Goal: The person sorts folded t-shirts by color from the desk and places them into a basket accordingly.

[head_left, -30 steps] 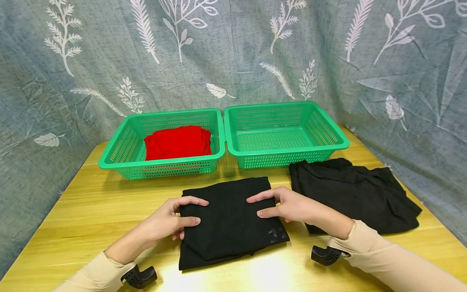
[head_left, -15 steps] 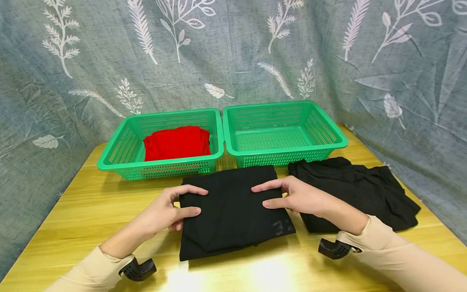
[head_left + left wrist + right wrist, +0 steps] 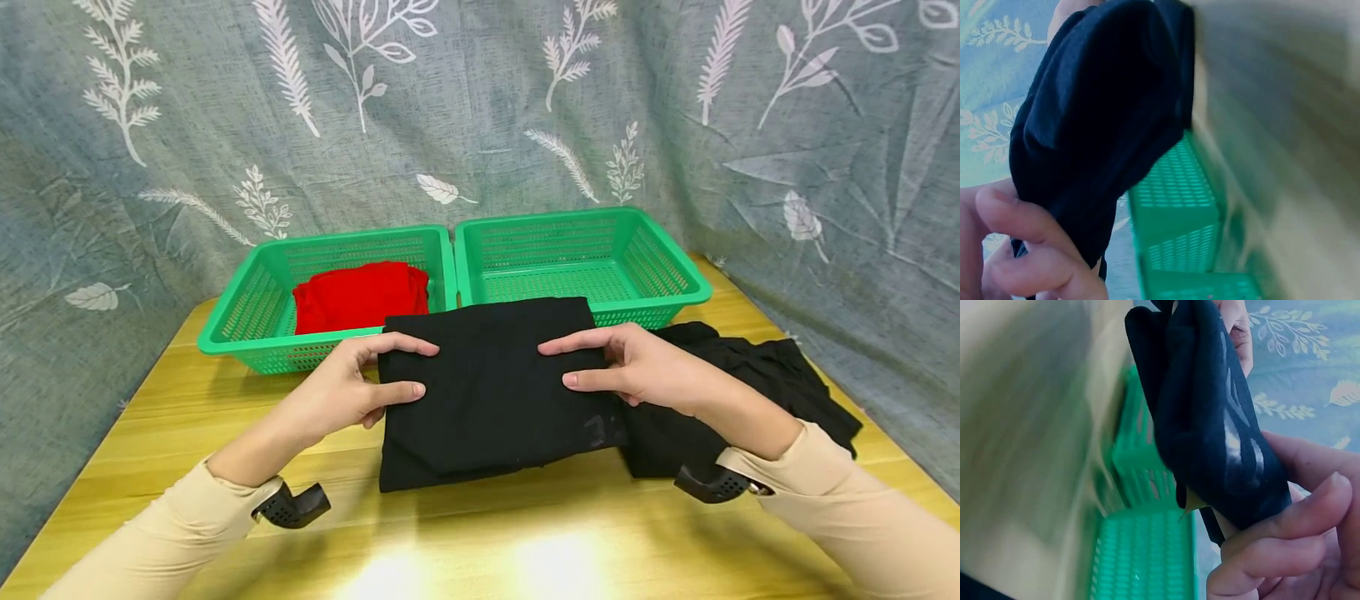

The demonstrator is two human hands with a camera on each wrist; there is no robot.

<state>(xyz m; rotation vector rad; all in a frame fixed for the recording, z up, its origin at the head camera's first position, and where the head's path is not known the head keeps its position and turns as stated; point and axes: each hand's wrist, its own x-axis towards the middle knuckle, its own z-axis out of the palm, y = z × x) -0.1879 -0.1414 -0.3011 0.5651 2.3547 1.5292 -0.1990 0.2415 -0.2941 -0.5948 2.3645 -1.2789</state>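
A folded black garment [image 3: 495, 392] with a small faded print near its lower right corner is held up off the table in the head view. My left hand [image 3: 348, 383] grips its left edge, thumb and index finger on top. On the opposite edge, my right hand [image 3: 648, 371] holds it the same way. Both wrist views show fingers curled beneath the cloth; in the right wrist view the layered folds [image 3: 1204, 419] hang in a thick bundle. The garment overlaps the front rims of the two baskets in the head view.
Two green plastic baskets stand side by side at the back; the left basket [image 3: 247, 342] contains folded red cloth [image 3: 363, 296], the right basket [image 3: 585, 283] shows its bare floor. Another black garment [image 3: 757, 375] lies loosely on the wooden table [image 3: 187, 433], partly behind my right arm. A patterned curtain [image 3: 480, 100] hangs behind.
Both hands have raised the folded black garment from the table and carried it forward and slightly right, towards the baskets. The grip looks the same.
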